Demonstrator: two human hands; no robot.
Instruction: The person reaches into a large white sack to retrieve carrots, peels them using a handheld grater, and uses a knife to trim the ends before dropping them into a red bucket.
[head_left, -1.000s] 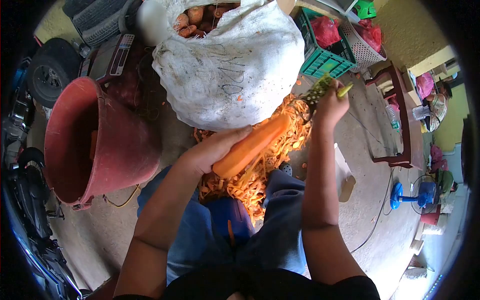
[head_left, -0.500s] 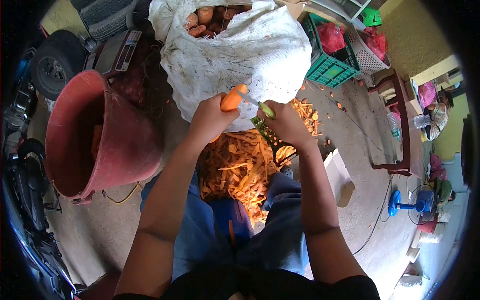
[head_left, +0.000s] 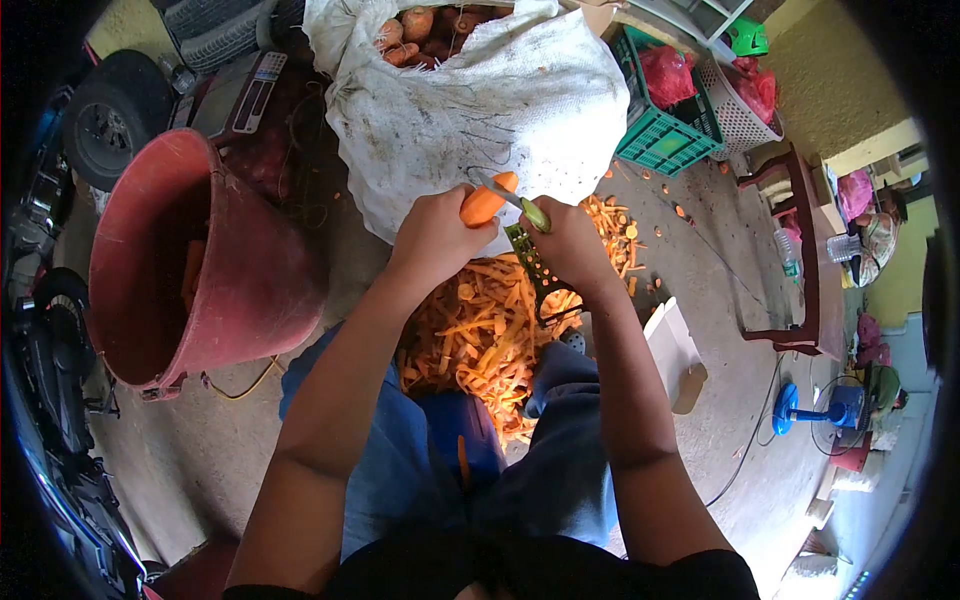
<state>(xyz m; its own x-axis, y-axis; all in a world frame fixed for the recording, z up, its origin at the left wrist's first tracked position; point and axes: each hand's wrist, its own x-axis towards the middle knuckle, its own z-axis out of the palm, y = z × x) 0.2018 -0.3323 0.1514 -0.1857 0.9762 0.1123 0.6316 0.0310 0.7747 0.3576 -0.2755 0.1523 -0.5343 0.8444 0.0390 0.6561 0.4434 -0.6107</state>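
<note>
My left hand [head_left: 438, 235] is wrapped round an orange carrot [head_left: 488, 200], its end pointing up and right. My right hand [head_left: 572, 242] grips a knife [head_left: 505, 192] by its green handle [head_left: 536, 215]; the blade lies against the carrot. A dark green slotted tool [head_left: 535, 268] hangs just below my right hand, and whether its fingers hold it is unclear. Under both hands a heap of orange peelings [head_left: 485, 330] lies between my legs. In front stands a white sack [head_left: 475, 120] with carrots [head_left: 418, 28] in its open mouth.
A red tub [head_left: 245, 280] stands at the left, near a tire [head_left: 115, 120]. At the upper right are a green crate [head_left: 668, 140] and a white basket [head_left: 740, 128]. A white carton [head_left: 672, 350] lies right of my legs. A blue fan [head_left: 845, 407] stands farther right.
My left hand has moved slightly right with the carrot, which is now tilted more to the right. The knife blade has shifted a little along with my right hand.
</note>
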